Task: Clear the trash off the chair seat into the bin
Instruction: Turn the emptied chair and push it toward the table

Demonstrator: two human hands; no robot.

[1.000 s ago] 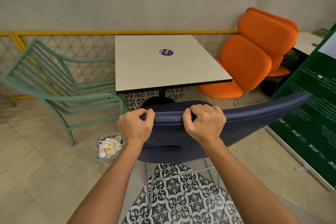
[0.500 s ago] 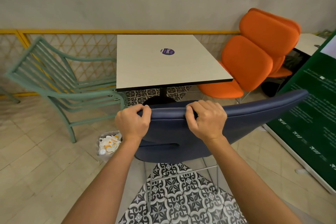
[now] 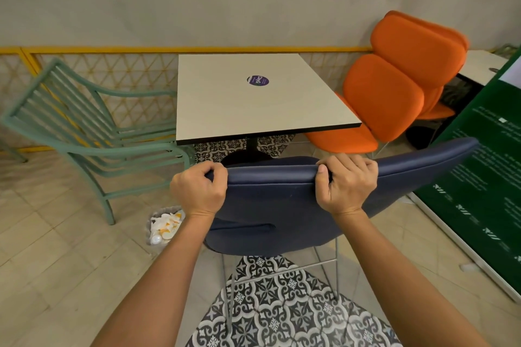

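A dark blue padded chair (image 3: pixel 276 205) stands in front of me with its back toward me; its seat is hidden behind the backrest. My left hand (image 3: pixel 198 191) grips the top edge of the backrest near its left end. My right hand (image 3: pixel 348 184) grips the same edge further right, fingers curled over the top. A small mesh bin (image 3: pixel 153 220) sits on the floor to the left of the chair, holding white and orange crumpled trash (image 3: pixel 165 227).
A white square table (image 3: pixel 253 104) stands just beyond the chair. A green slatted metal chair (image 3: pixel 93 132) is at the left, orange chairs (image 3: pixel 394 87) at the right, and a green sign board (image 3: pixel 490 177) at far right. Bare floor lies at lower left.
The blue chair and both hands have shifted slightly toward the table and to the right in view. Both hands keep their grip on the backrest.
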